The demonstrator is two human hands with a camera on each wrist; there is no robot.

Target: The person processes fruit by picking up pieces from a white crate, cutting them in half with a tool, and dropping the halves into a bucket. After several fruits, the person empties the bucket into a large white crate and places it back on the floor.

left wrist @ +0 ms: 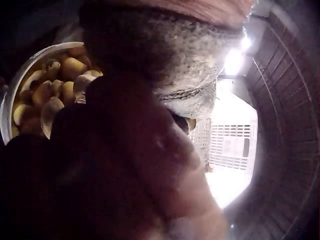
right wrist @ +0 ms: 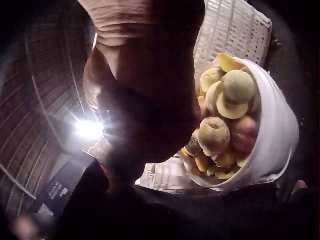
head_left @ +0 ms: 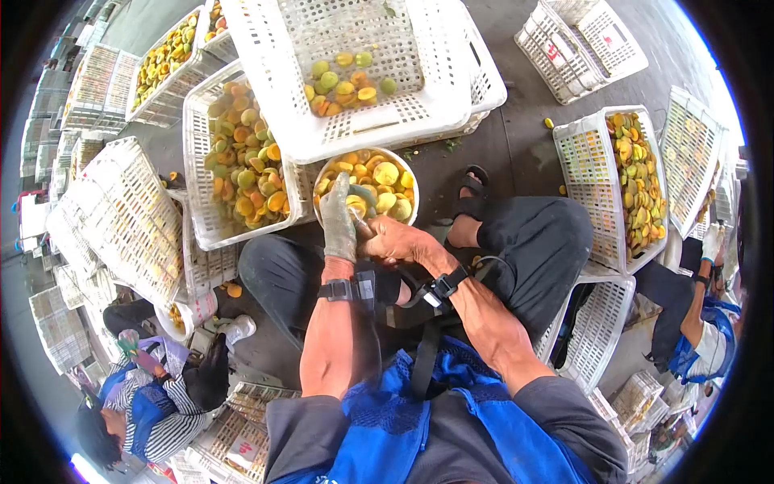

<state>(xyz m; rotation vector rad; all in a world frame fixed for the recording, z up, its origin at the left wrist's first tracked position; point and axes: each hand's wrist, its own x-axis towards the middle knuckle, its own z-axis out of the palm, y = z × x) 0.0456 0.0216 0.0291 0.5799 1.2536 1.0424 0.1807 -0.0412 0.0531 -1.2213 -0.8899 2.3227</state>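
Observation:
My left hand (head_left: 341,222), in a grey fabric glove, grips a yellow-orange peach (head_left: 355,207) over the near rim of a round white bucket (head_left: 416,208). Close against it, my bare right hand (head_left: 393,240) has its fingers curled near that peach; I cannot tell what it holds. Whole and halved peaches (head_left: 385,173) fill the bucket. In the right wrist view the bucket (right wrist: 280,127) stands beside the right hand (right wrist: 145,100). The left wrist view is mostly dark, with the glove (left wrist: 185,65) across its top.
A white crate (head_left: 282,129) with several peaches in its bottom stands beyond the bucket on another crate. Left of the bucket is a crate full of peaches (head_left: 242,161); to the right, another holds cut peaches (head_left: 637,177). Other people (head_left: 161,395) sit nearby at both sides.

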